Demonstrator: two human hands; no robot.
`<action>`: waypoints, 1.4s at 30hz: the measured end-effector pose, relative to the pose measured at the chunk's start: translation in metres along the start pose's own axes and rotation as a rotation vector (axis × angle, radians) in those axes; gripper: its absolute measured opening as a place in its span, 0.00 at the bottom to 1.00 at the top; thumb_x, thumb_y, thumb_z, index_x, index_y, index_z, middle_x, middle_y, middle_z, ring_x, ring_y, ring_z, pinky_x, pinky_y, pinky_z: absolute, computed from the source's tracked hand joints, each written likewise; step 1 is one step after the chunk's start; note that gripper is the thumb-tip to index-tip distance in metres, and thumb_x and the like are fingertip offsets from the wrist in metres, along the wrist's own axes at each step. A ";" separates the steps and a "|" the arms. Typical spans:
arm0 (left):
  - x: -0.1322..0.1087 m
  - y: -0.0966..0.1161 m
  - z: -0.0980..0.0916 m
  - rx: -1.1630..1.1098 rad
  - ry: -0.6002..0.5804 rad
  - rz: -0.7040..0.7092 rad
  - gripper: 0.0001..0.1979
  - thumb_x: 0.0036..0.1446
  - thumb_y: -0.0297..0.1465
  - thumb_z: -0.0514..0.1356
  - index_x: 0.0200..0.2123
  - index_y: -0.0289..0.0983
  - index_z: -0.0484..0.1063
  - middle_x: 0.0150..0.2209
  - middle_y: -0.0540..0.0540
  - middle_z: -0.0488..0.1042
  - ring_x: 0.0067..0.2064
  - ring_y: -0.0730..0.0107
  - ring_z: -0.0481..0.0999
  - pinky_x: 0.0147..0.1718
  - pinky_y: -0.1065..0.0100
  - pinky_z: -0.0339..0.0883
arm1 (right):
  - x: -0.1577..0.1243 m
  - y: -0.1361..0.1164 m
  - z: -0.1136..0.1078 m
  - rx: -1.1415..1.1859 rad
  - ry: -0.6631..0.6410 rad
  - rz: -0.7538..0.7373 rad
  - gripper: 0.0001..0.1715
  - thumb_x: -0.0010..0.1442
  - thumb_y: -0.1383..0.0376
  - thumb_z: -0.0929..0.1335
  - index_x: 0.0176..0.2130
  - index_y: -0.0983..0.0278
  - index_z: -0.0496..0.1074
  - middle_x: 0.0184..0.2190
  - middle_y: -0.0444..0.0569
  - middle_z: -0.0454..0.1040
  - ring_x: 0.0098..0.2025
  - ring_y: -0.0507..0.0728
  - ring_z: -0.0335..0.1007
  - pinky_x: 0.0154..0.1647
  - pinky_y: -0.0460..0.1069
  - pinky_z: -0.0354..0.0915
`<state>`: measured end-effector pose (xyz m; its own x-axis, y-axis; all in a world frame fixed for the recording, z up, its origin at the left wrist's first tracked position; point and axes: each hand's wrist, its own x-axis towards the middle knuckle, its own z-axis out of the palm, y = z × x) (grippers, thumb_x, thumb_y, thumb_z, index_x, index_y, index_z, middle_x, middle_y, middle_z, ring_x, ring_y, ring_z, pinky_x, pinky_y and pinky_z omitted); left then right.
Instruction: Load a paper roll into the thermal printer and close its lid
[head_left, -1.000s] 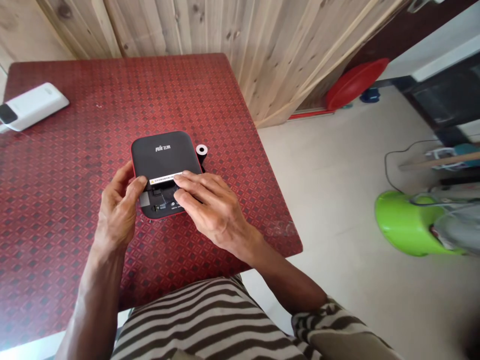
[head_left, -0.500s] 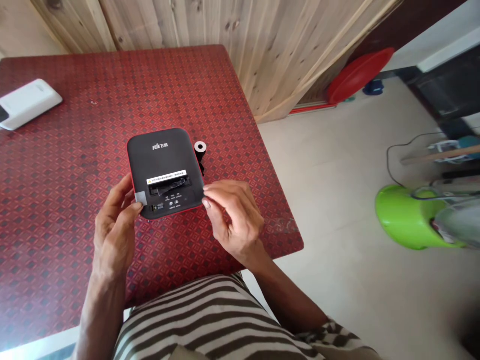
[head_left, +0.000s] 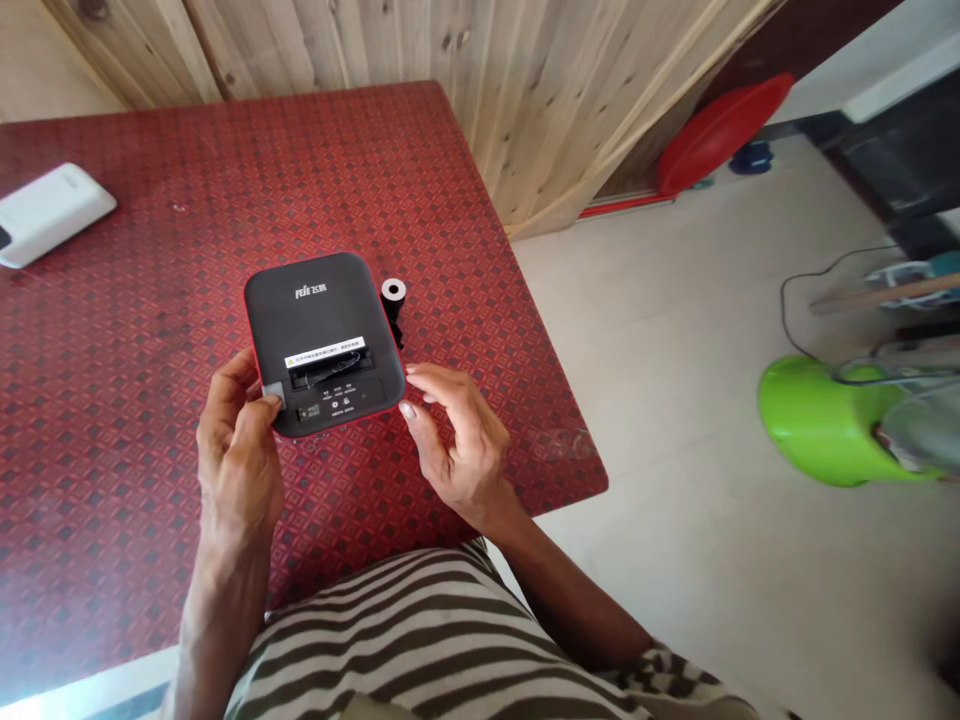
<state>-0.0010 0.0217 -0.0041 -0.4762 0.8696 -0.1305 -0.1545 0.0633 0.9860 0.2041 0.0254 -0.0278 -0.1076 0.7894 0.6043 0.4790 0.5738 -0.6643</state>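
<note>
A flat black receipt printer (head_left: 311,320) with a red rim lies face up over the near part of the table, tilted slightly. On its face are a white logo, a white warning label (head_left: 325,353), a dark slot and small printed icons. My left hand (head_left: 238,440) grips the lower left corner, thumb on a grey square patch (head_left: 273,393), other fingers at the side and partly hidden. By the lower right edge, my right hand (head_left: 465,435) has thumb and forefinger apart, their tips at or very near the rim. A small white-ended roll (head_left: 394,291) with black material below it sits just behind the printer.
The red patterned table (head_left: 172,300) ends at its right edge, above a pale tiled floor (head_left: 645,400). A white power-bank-like box (head_left: 60,212) lies at the far left. A plank wall (head_left: 510,110) stands behind. On the floor are a green bucket (head_left: 802,425) and a red basin (head_left: 720,140).
The printer and my left hand have shifted slightly relative to each other in view. My right thumb and forefinger have loosened from the printer's right edge and spread a little.
</note>
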 end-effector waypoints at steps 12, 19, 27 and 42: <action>-0.004 -0.015 -0.001 0.101 0.004 0.073 0.18 0.63 0.32 0.62 0.55 0.44 0.81 0.55 0.47 0.83 0.52 0.62 0.80 0.51 0.63 0.71 | 0.025 -0.003 -0.009 -0.034 0.031 -0.052 0.14 0.77 0.70 0.68 0.59 0.60 0.76 0.51 0.53 0.86 0.52 0.59 0.84 0.55 0.57 0.82; 0.002 -0.039 -0.018 0.226 -0.034 0.218 0.23 0.69 0.40 0.60 0.64 0.44 0.78 0.54 0.46 0.82 0.50 0.60 0.79 0.51 0.61 0.73 | 0.127 -0.018 0.028 -0.441 -0.744 -0.258 0.11 0.78 0.73 0.67 0.47 0.67 0.82 0.47 0.54 0.88 0.53 0.62 0.85 0.57 0.56 0.80; 0.003 -0.043 -0.022 0.204 -0.065 0.209 0.26 0.70 0.47 0.63 0.66 0.43 0.76 0.60 0.41 0.81 0.60 0.54 0.80 0.61 0.55 0.72 | 0.155 -0.017 0.068 -0.565 -0.945 -0.303 0.13 0.75 0.77 0.67 0.41 0.66 0.81 0.44 0.55 0.88 0.49 0.62 0.88 0.48 0.54 0.79; 0.004 -0.043 -0.022 0.182 -0.061 0.191 0.24 0.69 0.42 0.63 0.65 0.45 0.78 0.57 0.45 0.82 0.56 0.57 0.79 0.56 0.59 0.72 | 0.079 0.025 -0.058 0.132 -0.292 0.181 0.20 0.66 0.60 0.80 0.56 0.56 0.82 0.50 0.46 0.86 0.47 0.58 0.81 0.48 0.54 0.77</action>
<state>-0.0153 0.0112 -0.0493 -0.4277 0.9019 0.0609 0.0937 -0.0227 0.9953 0.2581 0.0898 0.0289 -0.2846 0.8987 0.3338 0.3989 0.4276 -0.8112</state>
